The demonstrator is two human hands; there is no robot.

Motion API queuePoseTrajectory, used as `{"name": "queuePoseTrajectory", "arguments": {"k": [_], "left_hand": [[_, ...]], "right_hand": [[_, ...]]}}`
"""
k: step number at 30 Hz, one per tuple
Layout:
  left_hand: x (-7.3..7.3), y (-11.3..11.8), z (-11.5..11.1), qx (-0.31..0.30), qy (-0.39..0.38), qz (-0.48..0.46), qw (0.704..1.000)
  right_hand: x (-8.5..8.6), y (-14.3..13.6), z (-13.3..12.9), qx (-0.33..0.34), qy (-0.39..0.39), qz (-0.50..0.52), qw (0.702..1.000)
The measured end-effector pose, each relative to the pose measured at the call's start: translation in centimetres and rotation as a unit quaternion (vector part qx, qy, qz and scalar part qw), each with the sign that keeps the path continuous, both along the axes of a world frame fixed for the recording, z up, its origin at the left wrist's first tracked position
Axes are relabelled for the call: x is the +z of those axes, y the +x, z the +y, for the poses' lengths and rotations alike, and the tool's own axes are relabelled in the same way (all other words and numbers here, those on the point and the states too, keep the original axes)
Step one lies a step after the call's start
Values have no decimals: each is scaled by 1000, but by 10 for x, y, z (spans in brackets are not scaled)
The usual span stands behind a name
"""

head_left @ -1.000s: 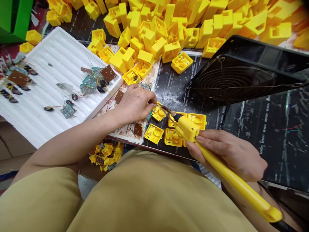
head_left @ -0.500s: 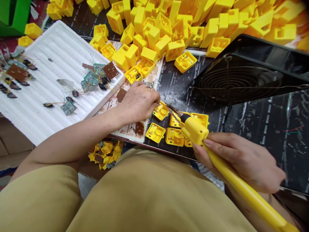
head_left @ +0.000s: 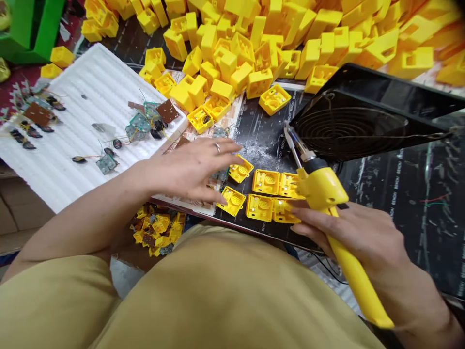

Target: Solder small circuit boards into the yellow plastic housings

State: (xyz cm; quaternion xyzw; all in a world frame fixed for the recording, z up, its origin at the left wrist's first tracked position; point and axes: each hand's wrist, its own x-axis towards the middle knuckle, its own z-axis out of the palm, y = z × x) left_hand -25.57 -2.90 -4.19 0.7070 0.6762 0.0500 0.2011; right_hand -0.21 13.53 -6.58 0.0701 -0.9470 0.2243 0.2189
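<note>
While the right hand (head_left: 363,232) grips a yellow soldering gun (head_left: 323,186), left spread.

A black, scuffed bench (head_left: 385,194) printed with white lettering catches pale light. Brown, box-like panels (head_left: 16,203) stand below its left side, beside a dark red surface (head_left: 22,80).
</note>
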Motion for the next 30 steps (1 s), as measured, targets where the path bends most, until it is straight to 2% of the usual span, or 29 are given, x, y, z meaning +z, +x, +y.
{"name": "queuePoseTrajectory", "arguments": {"k": [2, 3, 6, 8, 10, 12, 14, 16, 19, 22, 26, 30], "left_hand": [[-5, 12, -2, -61, -16, 4, 998], [-8, 18, -2, -73, -18, 15, 997], [-17, 33, -8, -63, -8, 59, 996], [-15, 33, -16, -47, 4, 74, 996], [-11, 25, -21, 0, 26, 66, 998], [-8, 8, -17, 105, 76, 67, 989], [-11, -12, -1, 212, 136, 90, 963], [-20, -28, 23, 244, 166, 101, 950], [-39, -35, 57, 246, 146, 109, 952], [-51, -28, 73, 237, 118, 119, 957], [-55, -20, 67, 228, 111, 89, 963], [-49, -22, 51, 198, 94, 77, 973]], "right_hand": [[-9, -7, 5, 19, 11, -13, 1000], [-15, -11, 7, 29, 11, -23, 999], [-32, -21, 9, 52, 16, -47, 997], [-40, -23, 8, 55, 24, -45, 997], [-45, -25, 6, 46, 21, -41, 998], [-48, -26, 3, 36, 18, -30, 999], [-49, -30, -1, 23, 18, -19, 999], [-49, -34, -5, 9, 18, -7, 1000], [-49, -37, -8, 4, 6, 5, 1000], [-48, -33, -9, 1, -18, -4, 1000], [-45, -22, -5, -8, -9, 0, 1000], [-39, -16, -1, -8, 28, 24, 999]]}}
